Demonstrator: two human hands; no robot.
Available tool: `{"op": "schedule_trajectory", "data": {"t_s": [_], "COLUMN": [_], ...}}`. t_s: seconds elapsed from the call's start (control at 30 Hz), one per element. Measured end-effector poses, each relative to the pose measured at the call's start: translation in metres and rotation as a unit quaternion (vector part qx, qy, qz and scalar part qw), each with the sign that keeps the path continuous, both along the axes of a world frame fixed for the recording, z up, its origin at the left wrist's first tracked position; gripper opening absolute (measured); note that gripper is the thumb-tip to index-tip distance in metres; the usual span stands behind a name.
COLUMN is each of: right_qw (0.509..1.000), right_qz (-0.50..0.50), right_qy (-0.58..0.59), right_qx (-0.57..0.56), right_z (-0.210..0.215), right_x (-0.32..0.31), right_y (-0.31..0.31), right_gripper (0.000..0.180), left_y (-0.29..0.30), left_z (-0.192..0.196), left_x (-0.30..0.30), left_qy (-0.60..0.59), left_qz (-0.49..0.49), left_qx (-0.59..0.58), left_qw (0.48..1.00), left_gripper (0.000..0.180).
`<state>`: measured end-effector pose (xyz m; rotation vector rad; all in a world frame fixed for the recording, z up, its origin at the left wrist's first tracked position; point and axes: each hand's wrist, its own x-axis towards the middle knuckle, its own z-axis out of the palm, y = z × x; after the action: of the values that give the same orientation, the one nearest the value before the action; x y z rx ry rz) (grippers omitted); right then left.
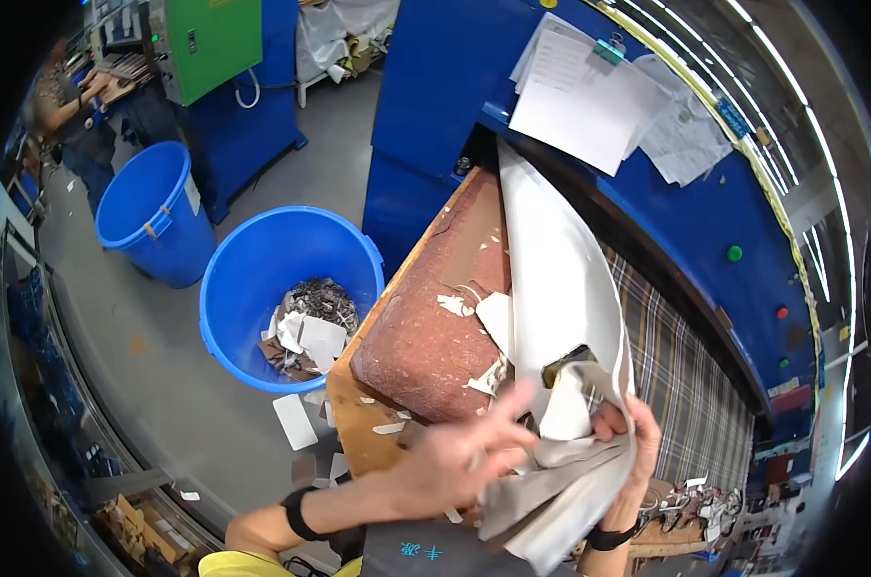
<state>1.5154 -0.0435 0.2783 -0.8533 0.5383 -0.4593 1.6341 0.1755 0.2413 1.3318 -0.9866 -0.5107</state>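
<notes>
A large white sheet of flexible material point(555, 260) with a grey underside runs from under the blue machine down to me, its near end bunched and folded, with a cut-out gap in it. My right hand point(639, 447) is closed around the folded edge of this sheet. Just left of the folds, my left hand point(469, 450) is smeared by motion, its fingers stretched apart and nothing visible in them. Beneath, a worn reddish-brown cutting pad point(426, 317) lies on a wooden board point(358, 423). White scraps point(496, 317) are scattered on the pad.
Left of the board stands a blue bin point(226, 317) with offcuts inside; a second blue bin point(132, 226) is behind it. Offcuts point(294, 421) lie on the floor. The blue machine point(685, 226) carries clipped papers point(589, 96) and buttons. A person point(75, 115) works at far left.
</notes>
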Motion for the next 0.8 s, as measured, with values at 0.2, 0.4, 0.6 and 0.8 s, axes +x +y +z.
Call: {"op": "schedule_trajectory", "data": {"t_s": [0.2,0.4,0.6,0.8], "right_qw": [0.989,0.993,0.988,0.97], "right_qz": [0.112,0.087,0.082,0.174], "right_qy": [-0.054,-0.051,-0.117,-0.145], "right_qx": [-0.078,-0.057,0.055,0.088], "right_z": [0.023,0.045,0.051,0.077], "right_x": [-0.003,0.009,0.009,0.011], "right_y": [0.004,0.001,-0.031,-0.07], "right_gripper": [0.042,0.043,0.047,0.05], "left_y": [-0.026,-0.118,-0.163,-0.121], "left_z": [-0.047,-0.084,-0.079,-0.069], "left_x": [0.11,0.144,0.13,0.148], "left_qy": [0.153,0.043,0.067,0.035], "left_qz": [0.071,0.055,0.026,0.031], "left_qx": [0.101,0.275,0.243,0.204], "left_qw": [0.98,0.959,0.967,0.978], "left_gripper": [0.065,0.078,0.07,0.074]}}
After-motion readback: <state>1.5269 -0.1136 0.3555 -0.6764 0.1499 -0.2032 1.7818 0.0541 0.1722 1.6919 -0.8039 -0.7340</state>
